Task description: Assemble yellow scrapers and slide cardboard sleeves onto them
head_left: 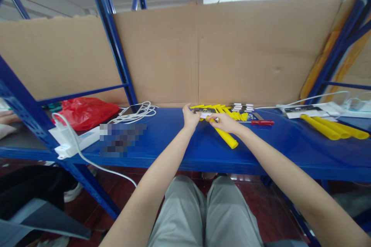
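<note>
My left hand (pixel 191 117) is closed on the left end of a small black-and-white card (pixel 205 111), near the back of the blue shelf. Close beside it, my right hand (pixel 222 122) has its fingers wrapped round the upper end of a yellow tube (pixel 227 137), whose wider open end points toward me. Several yellow pieces (pixel 239 116) lie in a row just behind my hands. A stack of small black-and-white packets (pixel 242 107) rests behind them. To the right of my right hand lies a red-handled screwdriver (pixel 262 122).
On the left are a red plastic bag (pixel 87 112), coiled white cables (pixel 142 111) and a white power strip (pixel 87 139). Yellow tubes (pixel 324 128) lie at the right by a black-and-white package (pixel 301 110). Cardboard (pixel 162 54) stands behind the shelf. Another person's hand shows far left.
</note>
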Available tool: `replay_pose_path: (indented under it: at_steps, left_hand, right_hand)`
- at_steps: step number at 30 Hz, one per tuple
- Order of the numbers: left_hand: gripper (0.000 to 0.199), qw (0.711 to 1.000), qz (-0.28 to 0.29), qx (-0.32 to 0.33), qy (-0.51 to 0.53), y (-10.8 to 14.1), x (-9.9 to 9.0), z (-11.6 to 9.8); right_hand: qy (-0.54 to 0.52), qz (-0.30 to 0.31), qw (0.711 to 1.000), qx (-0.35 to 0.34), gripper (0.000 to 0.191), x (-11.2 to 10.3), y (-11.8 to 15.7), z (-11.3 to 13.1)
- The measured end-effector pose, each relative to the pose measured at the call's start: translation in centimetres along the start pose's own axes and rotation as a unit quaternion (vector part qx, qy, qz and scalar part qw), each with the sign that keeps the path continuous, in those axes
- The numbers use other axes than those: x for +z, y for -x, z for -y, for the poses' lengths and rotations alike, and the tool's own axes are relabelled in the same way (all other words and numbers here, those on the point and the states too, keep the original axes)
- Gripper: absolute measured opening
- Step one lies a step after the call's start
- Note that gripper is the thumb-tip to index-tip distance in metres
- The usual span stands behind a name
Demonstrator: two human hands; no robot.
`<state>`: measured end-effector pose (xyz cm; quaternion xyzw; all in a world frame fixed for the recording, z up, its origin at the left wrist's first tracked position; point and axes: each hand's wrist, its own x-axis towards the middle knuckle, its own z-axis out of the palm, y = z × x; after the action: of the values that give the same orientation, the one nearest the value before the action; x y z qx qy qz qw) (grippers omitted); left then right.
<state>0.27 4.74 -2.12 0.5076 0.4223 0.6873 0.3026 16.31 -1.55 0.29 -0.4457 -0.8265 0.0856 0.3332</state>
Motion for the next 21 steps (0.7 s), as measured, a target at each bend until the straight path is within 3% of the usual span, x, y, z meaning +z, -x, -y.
replay_pose_path:
  at_steps: [7,11,15,18,21]
  left_hand:
    - [0.054,1.000,0.010,0.012,-0.011,1.0,-0.1,-1.8]
    - [0.052,1.000,0.006,0.016,0.003,1.1,0.0,-2.1]
    - [0.051,1.000,0.004,0.017,-0.017,1.2,-0.1,-2.4]
    - [0.051,0.999,0.012,0.019,-0.047,1.3,-0.2,-2.6]
    - [0.052,0.997,0.024,0.024,-0.066,1.5,-0.3,-2.7]
  right_hand:
    - [0.017,0.045,0.999,0.012,0.030,-1.9,-1.0,0.7]
    - [0.047,0.069,0.996,0.017,0.028,-5.2,-2.1,-0.2]
    - [0.154,0.050,0.986,0.047,0.018,-12.0,-2.2,-2.6]
    - [0.255,0.016,0.952,0.170,0.025,-19.1,-1.4,-5.2]
    - [0.339,-0.035,0.890,0.301,0.045,-26.3,0.5,-8.6]
